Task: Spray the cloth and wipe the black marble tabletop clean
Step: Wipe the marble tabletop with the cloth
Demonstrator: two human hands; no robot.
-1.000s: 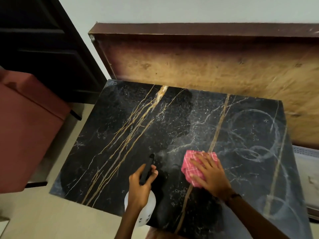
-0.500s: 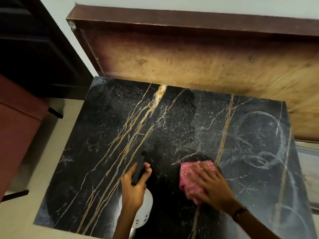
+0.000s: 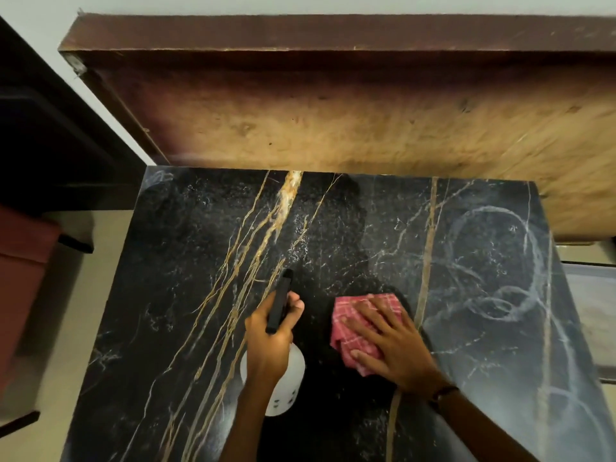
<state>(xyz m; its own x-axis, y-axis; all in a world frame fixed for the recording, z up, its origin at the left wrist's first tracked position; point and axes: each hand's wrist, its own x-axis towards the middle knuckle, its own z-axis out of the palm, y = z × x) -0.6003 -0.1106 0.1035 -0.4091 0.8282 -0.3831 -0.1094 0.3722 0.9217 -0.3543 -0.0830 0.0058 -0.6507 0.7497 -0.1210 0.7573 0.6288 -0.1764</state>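
Note:
The black marble tabletop [image 3: 186,295] has gold veins and pale dusty swirls on its right part. A folded pink checked cloth [image 3: 353,318] lies near the front middle. My right hand [image 3: 396,345] presses flat on the cloth with straight, spread fingers. My left hand [image 3: 273,338] grips a white spray bottle [image 3: 290,385] by its black trigger head [image 3: 279,303], just left of the cloth, with the nozzle pointing away from me.
A large brown wooden board [image 3: 333,111] leans against the wall behind the table. A dark cabinet [image 3: 50,128] stands at the left and a reddish seat [image 3: 20,278] beside the table's left edge. A pale surface [image 3: 590,311] lies off the right edge.
My right hand has slid the cloth towards me and slightly left, leaving a darker wiped patch. The left hand with the bottle has kept its place beside it. My head has moved closer over the table.

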